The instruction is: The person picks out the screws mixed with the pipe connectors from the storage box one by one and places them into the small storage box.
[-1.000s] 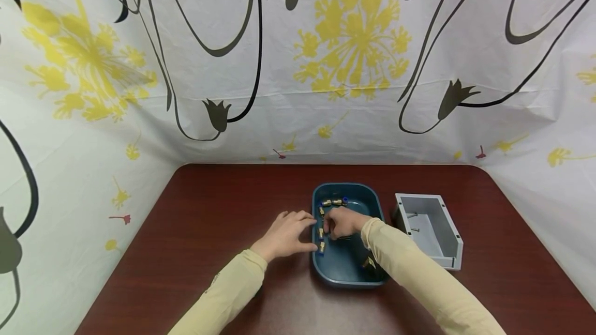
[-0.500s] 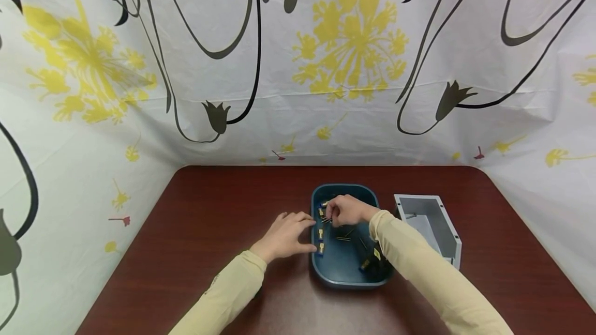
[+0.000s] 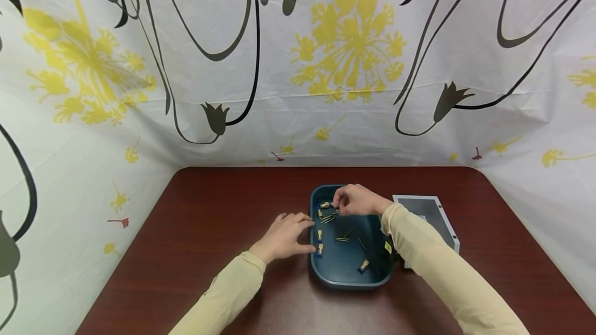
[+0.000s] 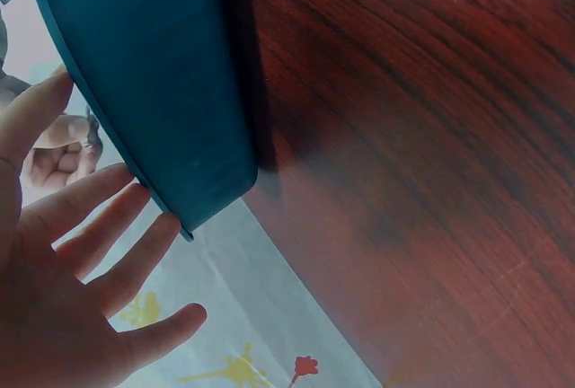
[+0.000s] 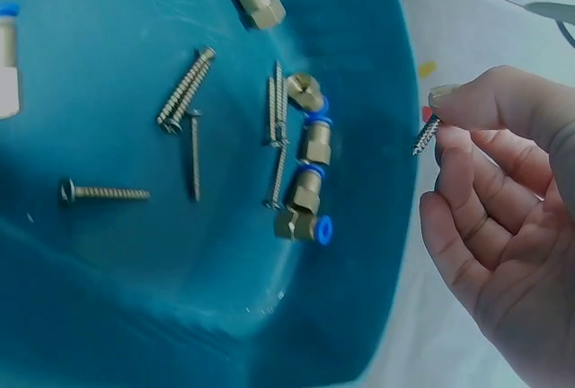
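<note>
My left hand (image 3: 284, 237) lies at the left rim of a blue plastic tray (image 3: 337, 265), fingers spread. In the left wrist view, the fingertips of this hand (image 4: 81, 271) touch the tray's rim. My right hand (image 3: 360, 200) is over the tray's far right part. In the right wrist view, its thumb and forefinger pinch a screw (image 5: 426, 136), whose threaded tip sticks out. Several screws (image 5: 186, 92) lie loose on the tray floor. Brass push-in fittings (image 5: 318, 141) with blue collars stand in a row along one side of the tray.
A grey open box (image 3: 449, 231) stands to the right of the tray, partly hidden by the right sleeve (image 3: 433, 247). One more fitting (image 3: 363, 266) lies near the tray's front right. The dark red table (image 3: 233, 206) ends at a patterned curtain (image 3: 261, 76).
The right hand has moved from the tray's left side toward its far right, uncovering screws and fittings there. The left hand stays in place at the rim.
</note>
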Available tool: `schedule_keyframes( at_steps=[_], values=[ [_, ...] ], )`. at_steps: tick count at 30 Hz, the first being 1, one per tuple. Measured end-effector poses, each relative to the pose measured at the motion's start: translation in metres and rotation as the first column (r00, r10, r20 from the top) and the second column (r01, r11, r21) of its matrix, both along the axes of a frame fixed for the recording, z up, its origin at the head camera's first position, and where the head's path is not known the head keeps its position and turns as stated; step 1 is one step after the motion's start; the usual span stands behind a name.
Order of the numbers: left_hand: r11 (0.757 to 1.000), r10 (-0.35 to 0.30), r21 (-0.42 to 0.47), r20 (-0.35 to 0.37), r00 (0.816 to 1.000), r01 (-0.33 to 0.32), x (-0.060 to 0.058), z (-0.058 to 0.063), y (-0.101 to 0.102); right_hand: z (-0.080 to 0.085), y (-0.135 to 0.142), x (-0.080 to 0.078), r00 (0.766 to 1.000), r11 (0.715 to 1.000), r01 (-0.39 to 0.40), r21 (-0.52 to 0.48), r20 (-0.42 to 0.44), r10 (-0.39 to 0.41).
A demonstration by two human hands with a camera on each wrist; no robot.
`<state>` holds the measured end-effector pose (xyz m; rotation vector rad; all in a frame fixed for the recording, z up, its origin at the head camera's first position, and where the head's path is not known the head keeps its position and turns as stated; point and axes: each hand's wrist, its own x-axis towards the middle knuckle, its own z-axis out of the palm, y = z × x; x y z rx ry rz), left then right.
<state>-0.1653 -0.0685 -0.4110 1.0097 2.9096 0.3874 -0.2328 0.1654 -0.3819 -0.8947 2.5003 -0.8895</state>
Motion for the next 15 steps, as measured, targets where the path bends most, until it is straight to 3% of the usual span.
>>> schedule_keyframes(
  at_steps=[15],
  values=[
    [1.000,0.004,-0.012,-0.009,1.000,-0.004,0.002,0.002,0.000,0.018,0.037,0.001,0.996,0.998,0.065,0.020,-0.065,-0.064]
  ],
)
